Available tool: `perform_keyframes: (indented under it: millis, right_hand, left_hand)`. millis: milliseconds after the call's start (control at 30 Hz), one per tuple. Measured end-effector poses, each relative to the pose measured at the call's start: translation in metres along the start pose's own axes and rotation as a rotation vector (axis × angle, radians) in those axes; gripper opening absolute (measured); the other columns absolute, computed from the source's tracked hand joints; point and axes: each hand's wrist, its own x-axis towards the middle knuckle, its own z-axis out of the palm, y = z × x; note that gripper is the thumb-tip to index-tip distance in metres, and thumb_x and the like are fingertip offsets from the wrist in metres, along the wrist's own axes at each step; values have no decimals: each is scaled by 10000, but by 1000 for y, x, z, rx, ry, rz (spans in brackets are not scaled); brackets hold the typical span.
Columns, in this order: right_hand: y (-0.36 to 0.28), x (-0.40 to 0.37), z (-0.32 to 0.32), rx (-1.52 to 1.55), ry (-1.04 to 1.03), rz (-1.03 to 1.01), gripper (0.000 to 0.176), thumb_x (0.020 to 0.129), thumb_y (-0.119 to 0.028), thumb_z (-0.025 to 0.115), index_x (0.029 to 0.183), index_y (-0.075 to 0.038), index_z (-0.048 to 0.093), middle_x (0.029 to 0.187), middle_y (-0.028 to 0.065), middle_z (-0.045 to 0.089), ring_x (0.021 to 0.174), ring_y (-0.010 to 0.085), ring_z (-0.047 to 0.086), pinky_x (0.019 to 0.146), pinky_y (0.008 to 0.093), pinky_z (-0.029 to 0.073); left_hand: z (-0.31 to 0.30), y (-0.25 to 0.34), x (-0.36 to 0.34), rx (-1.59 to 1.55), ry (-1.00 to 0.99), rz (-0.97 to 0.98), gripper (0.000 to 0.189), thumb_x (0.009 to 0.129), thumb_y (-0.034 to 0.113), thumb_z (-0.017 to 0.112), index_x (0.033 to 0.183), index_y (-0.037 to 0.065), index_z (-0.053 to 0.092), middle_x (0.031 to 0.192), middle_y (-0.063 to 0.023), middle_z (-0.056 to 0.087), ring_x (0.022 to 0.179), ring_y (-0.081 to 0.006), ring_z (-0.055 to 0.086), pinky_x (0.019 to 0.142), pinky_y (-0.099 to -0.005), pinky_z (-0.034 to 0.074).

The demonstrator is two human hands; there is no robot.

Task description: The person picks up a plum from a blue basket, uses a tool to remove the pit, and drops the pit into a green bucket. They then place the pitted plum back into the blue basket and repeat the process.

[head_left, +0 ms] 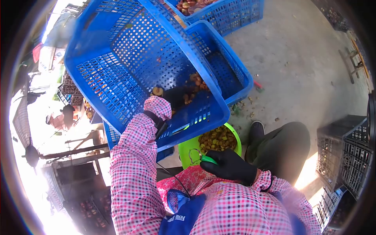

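Observation:
My left hand (174, 96), in a black glove, reaches into a large tilted blue crate (92, 70). Its fingers are too dark and blurred to make out. Beside it lie a cut fruit piece with a yellowish face (157, 91) and several small brown-orange fruit pieces (199, 81). My right hand (231, 166), also gloved in black, is closed around a green-handled tool with a metal loop (208, 159) in front of my lap. Just beyond it, a lime-green basin (185, 150) holds many small yellow-brown pieces (218, 140), partly under the crate's edge.
A smaller blue crate (231, 88) stands behind the large one. Another blue crate (239, 15) at the top holds cut fruit. Black crates (340, 150) are stacked at the right. Scraps and a red object (257, 84) lie on the concrete floor (290, 78).

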Motion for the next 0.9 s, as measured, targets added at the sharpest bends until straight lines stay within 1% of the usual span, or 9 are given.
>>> perform_keyframes:
  millis: [400, 467, 500, 567, 633, 700, 800, 867, 900]
  right_hand:
    - [-2, -6, 12, -21, 112, -27, 355, 879, -413, 618, 919, -62, 654, 750, 217, 643, 705, 404, 640, 656, 466, 507]
    - [-1, -3, 10, -39, 210, 12, 342, 881, -391, 622, 953, -58, 648, 773, 207, 651, 719, 385, 650, 663, 455, 505]
    - [-2, 0, 9, -55, 301, 58, 333, 884, -370, 625, 986, -53, 642, 796, 198, 659, 732, 366, 659, 669, 444, 504]
    - [-13, 3, 1, 60, 411, 77, 322, 884, -341, 633, 1008, -43, 628, 825, 176, 665, 744, 328, 667, 674, 422, 505]
    - [-9, 6, 0, 315, 572, 69, 318, 868, -267, 673, 1047, -17, 593, 911, 127, 666, 818, 219, 667, 708, 355, 505]
    - [-8, 10, -2, 275, 628, -3, 339, 856, -268, 688, 1060, -16, 589, 915, 135, 667, 838, 212, 666, 726, 345, 503]
    - [6, 12, 9, 271, 666, -43, 399, 826, -271, 723, 1091, -13, 572, 906, 149, 663, 829, 231, 663, 728, 345, 501]
    - [14, 12, 20, 131, 692, -122, 411, 833, -305, 710, 1088, -13, 573, 882, 159, 661, 775, 287, 662, 684, 384, 501]
    - [14, 11, 23, 136, 683, -124, 411, 833, -305, 710, 1088, -13, 573, 882, 159, 661, 775, 287, 662, 684, 384, 501]
  left_hand:
    - [-4, 4, -20, 648, 106, 193, 394, 883, 160, 555, 1270, 88, 574, 969, -35, 670, 837, -173, 632, 722, -351, 513]
    - [-9, -1, 3, 1263, 441, 162, 316, 868, 151, 586, 1173, 76, 622, 922, -34, 677, 805, -165, 633, 719, -336, 506]
    - [-12, -2, -2, 1269, 440, 162, 316, 868, 151, 586, 1173, 76, 622, 922, -34, 677, 805, -165, 633, 719, -336, 506]
    - [-13, -4, -28, 750, 350, 477, 267, 858, 192, 626, 1076, 39, 643, 902, -57, 685, 791, -154, 641, 703, -319, 507]
    - [36, 43, -92, 602, 308, 393, 279, 871, 234, 629, 1052, 21, 643, 899, -63, 681, 789, -154, 639, 699, -315, 508]
    - [88, 64, -142, 443, 260, 304, 308, 884, 275, 631, 1028, 4, 643, 895, -68, 678, 786, -155, 637, 695, -310, 509]
    - [144, 41, -175, 243, 196, 282, 397, 951, 374, 565, 1017, -9, 646, 906, -70, 673, 825, -152, 632, 730, -304, 508]
    - [174, 8, -174, -197, 368, 377, 435, 989, 424, 496, 1050, 17, 637, 942, -49, 663, 842, -137, 624, 773, -301, 510]
    - [189, -5, -172, -198, 377, 373, 435, 989, 424, 496, 1050, 17, 637, 942, -49, 663, 842, -137, 624, 773, -301, 510]
